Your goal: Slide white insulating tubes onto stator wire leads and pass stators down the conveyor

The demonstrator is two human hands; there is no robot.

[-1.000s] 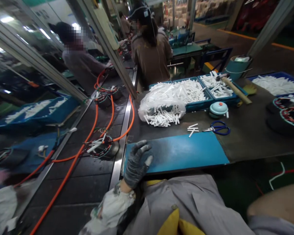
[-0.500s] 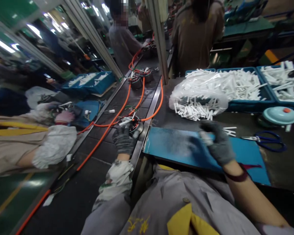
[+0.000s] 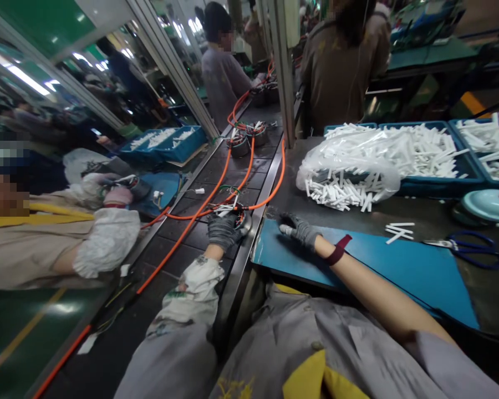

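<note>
Our gloved left hand [image 3: 223, 230] closes on the round wired motor stator [image 3: 235, 213] (on the conveyor); our right hand [image 3: 300, 229] rests open on the blue mat [image 3: 399, 266] beside it, so next probably lifting it across.

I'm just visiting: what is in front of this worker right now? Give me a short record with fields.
Place: factory line with a dark conveyor beside a work table
Left hand: gloved, gripping a round wired part on the conveyor
Right hand: gloved, lying flat on the blue mat, holding nothing
Cables: orange cables run along the conveyor
Table items: clear bag of white tubes, blue trays of tubes, blue scissors, loose tubes
Others: people at work farther along the line
</note>
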